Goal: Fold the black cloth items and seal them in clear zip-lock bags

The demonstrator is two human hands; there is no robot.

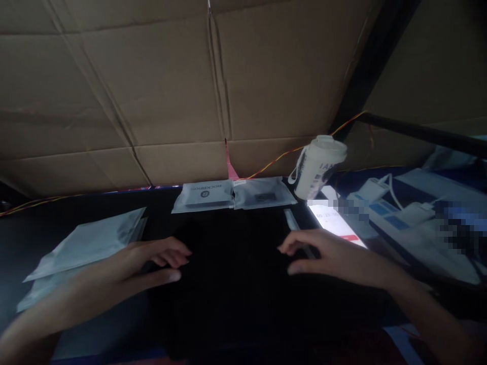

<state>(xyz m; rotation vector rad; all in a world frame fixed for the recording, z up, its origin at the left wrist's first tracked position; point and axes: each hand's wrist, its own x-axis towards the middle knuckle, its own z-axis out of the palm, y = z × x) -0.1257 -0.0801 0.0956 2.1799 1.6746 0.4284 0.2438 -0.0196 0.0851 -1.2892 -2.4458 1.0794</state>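
My left hand (152, 263) rests low over a dark work surface (236, 284), fingers loosely curled and pointing right, beside a stack of flat silvery pouches (91, 243). My right hand (323, 256) hovers opposite, fingers pointing left, over a thin pale strip (292, 219) that lies on the surface. What lies between the hands is black and too dark to make out. Whether either hand grips anything is not visible.
Two packaged pouches (232, 194) lie at the back edge against a cardboard wall (190, 91). A white lidded cup (316, 167) stands back right, a lit phone screen (335, 223) beside it. White power strips (384, 203) and cables lie to the right.
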